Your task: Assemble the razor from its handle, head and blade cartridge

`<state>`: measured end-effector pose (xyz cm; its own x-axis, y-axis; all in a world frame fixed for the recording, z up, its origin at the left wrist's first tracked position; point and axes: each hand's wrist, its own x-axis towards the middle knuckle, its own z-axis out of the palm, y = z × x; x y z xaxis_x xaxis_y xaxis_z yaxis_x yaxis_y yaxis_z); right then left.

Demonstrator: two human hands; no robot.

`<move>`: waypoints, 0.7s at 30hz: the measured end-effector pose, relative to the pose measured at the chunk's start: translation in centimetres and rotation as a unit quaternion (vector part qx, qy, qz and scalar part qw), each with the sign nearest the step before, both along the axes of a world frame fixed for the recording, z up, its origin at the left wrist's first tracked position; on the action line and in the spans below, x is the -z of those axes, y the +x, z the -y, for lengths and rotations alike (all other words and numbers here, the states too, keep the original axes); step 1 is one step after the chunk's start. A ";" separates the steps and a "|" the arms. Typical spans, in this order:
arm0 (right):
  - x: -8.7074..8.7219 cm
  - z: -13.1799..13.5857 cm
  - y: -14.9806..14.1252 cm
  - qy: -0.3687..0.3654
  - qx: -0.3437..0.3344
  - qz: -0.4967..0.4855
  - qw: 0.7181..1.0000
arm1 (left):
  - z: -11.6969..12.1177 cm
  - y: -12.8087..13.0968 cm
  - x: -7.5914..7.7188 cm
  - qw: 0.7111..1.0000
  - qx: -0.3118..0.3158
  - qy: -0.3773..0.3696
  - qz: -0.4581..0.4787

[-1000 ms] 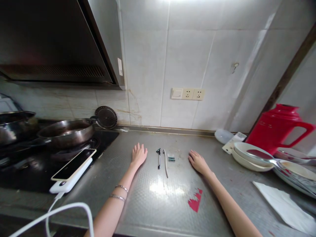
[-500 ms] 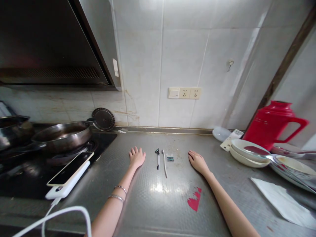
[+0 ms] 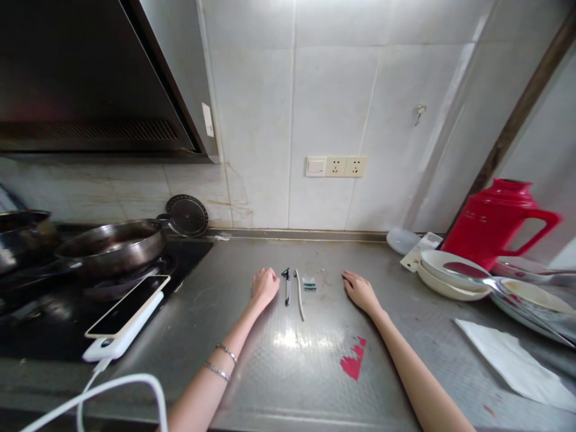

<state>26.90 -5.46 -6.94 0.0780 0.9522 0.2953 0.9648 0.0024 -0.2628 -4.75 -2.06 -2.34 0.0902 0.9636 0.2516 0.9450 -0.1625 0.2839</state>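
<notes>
My left hand (image 3: 265,284) rests on the steel counter (image 3: 288,360) with its fingers curled in, close to the left side of a dark pen part (image 3: 287,284); nothing shows in it. Beside that lie a thin white tube (image 3: 299,294) and a small green-and-clear piece (image 3: 308,284). My right hand (image 3: 359,291) lies flat on the counter to the right of these parts, fingers stretched out, holding nothing.
A phone on a white power bank (image 3: 123,317) with a white cable sits at the stove's edge, by a pan (image 3: 110,244). A red jug (image 3: 499,221), stacked plates (image 3: 450,276) and a paper sheet (image 3: 513,363) stand right. A red mark (image 3: 353,362) is near me.
My left hand has slid right toward the pen part and its fingers have curled from flat. My right hand has stayed in place.
</notes>
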 end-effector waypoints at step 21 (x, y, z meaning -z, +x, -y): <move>0.0 0.0 0.2 0.009 -0.003 -0.002 1.000 | -1.2 2.3 -1.4 0.917 0.031 -0.247 0.311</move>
<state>27.14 -5.44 -6.98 0.0738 0.9473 0.3117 0.9637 0.0126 -0.2666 -2.42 -0.82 -0.93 0.1364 0.9719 -0.1919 0.5683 0.0819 0.8187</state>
